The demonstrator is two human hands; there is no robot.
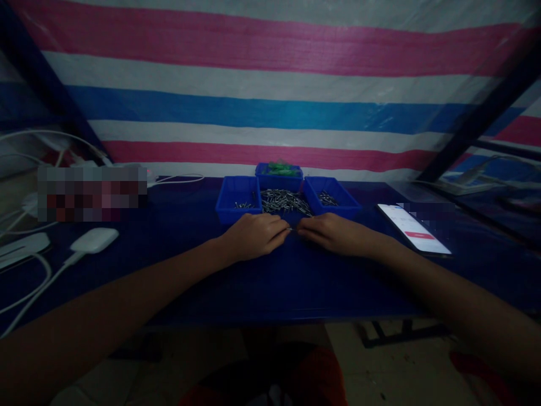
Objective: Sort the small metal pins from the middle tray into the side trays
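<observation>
My left hand (256, 235) and my right hand (332, 232) meet over the blue table with their fingertips pinched. Between them shows a thin, shiny metal piece (292, 229), gripped at its two ends; its exact kind is too small to tell. Just behind the hands lies a loose pile of slender metal pieces (284, 200). A blue bin (239, 215) with some similar pieces stands to the left of the pile. Another blue bin (344, 211), on the right, also holds metal pieces. At the back, a third blue bin (279, 181) contains green items (281, 168).
A lit phone (416, 230) lies on the table to the right. White cables and a white charger (95, 240) are on the left, near a blurred-out patch. Behind the table (270, 293) hangs a striped plastic sheet (270, 113) between dark frame posts.
</observation>
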